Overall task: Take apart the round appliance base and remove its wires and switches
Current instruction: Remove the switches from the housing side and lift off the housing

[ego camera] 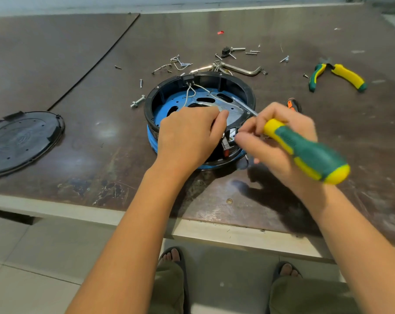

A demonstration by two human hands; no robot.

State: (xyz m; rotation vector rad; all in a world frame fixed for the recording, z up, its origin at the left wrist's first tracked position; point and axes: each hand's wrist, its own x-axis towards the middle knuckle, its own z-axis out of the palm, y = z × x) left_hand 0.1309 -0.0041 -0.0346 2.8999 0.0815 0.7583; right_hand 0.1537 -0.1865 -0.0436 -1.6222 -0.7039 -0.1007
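1. The round appliance base (241,87) sits open side up at the table's middle, its near rim under both hands. White wires (189,94) loop inside from a terminal block on the far rim.
2. A red-and-black switch (225,145) is seated in the near rim, between the two hands and touching or just beside both.
3. The left hand (189,137) has its fingers curled over the near rim, with the thumb pointing at the switch. Its fingertips are hidden.
4. The right hand (275,137) holds the screwdriver (305,150) in its palm. Forefinger and thumb are narrowed at the switch, which lies to their left.
5. The screwdriver's long axis runs from near right to far left, and the shaft lies across the rim.
6. Judgement: the switch is being freed, and both hands are equally near it.
7. On the worn brown table (78,75) lie a removed black cover (22,141) at left, loose screws (180,63) beyond the base, and pliers (337,75) at right. Below is a tiled floor.
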